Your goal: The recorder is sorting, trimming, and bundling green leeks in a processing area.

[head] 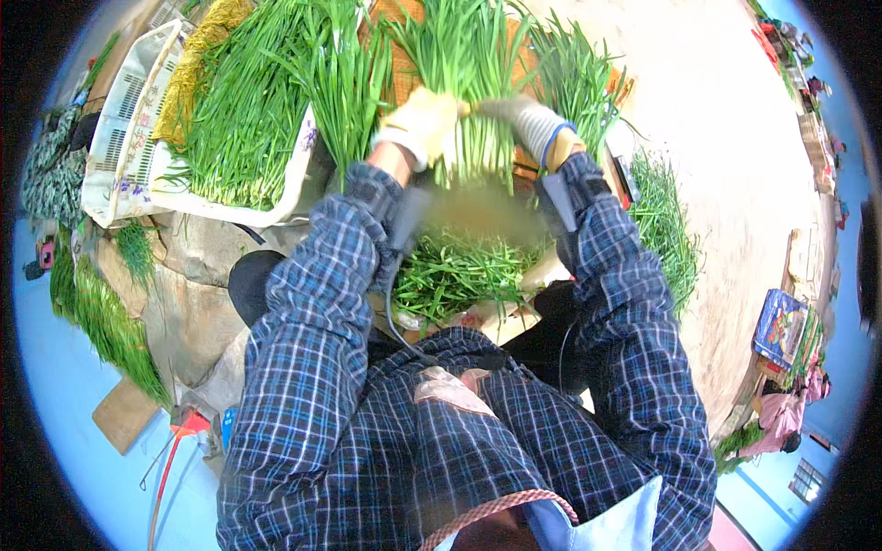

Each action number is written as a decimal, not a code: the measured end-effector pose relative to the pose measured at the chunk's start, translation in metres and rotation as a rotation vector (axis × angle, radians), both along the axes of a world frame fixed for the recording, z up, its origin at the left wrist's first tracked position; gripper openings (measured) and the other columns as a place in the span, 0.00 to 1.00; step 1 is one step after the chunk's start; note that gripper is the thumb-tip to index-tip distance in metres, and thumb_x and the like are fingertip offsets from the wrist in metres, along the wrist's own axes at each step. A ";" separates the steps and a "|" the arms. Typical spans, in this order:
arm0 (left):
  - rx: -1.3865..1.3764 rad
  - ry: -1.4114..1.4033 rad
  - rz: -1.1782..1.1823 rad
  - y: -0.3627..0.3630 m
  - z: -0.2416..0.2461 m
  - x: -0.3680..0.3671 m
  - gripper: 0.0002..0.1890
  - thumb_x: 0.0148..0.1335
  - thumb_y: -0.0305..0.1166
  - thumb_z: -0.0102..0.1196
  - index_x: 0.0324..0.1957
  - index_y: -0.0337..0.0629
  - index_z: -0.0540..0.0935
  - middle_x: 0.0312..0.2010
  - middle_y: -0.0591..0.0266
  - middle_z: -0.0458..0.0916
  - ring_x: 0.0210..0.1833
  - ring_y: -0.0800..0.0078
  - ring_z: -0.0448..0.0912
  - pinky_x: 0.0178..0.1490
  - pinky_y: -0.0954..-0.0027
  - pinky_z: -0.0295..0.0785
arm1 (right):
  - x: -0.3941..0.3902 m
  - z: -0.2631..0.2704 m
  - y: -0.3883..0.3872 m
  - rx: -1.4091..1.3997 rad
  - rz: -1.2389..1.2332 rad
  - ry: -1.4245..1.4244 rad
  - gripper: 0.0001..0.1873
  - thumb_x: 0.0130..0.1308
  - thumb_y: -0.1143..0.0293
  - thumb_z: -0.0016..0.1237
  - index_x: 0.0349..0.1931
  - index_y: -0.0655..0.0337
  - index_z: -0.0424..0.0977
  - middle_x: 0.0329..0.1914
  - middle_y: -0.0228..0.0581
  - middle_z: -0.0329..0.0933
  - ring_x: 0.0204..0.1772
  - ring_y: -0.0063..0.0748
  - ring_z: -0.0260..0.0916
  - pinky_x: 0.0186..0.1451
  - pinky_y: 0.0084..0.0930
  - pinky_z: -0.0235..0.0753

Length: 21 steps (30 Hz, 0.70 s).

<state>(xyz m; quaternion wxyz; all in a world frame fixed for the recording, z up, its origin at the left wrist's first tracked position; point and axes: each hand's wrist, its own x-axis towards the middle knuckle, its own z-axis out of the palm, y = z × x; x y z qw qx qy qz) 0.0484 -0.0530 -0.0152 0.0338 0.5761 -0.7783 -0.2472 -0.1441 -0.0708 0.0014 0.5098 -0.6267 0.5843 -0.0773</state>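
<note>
A thick bundle of green leafy stalks, apparently Chinese chives [482, 148], stands in front of me with its pale stem ends towards me. My left hand [422, 122], in a pale yellow glove, grips its left side; some of the fingers are hidden. My right hand [527, 122], in a grey-and-white striped glove, is blurred and reaches across the bundle's front, its fingertips close to my left thumb. Whether it holds anything is unclear. Loose chives [348, 89] lie just left of my left hand, and more chives [575, 76] lie beyond my right.
To the left, a white plastic crate [238, 213] holds a large heap of chives, with yellow netting [172, 113] along its side. Leaf scraps [468, 272] lie between my knees. More greens [661, 220] lie at right. A red-handled dustpan [187, 423] stands lower left. Another person [785, 417] is far right.
</note>
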 end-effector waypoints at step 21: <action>0.105 1.010 0.431 0.007 -0.087 0.038 0.18 0.70 0.39 0.43 0.49 0.36 0.79 0.31 0.57 0.83 0.27 0.69 0.78 0.35 0.68 0.73 | 0.038 -0.027 0.016 0.251 -0.269 -0.607 0.31 0.66 0.49 0.50 0.57 0.69 0.70 0.52 0.43 0.78 0.48 0.30 0.77 0.53 0.23 0.72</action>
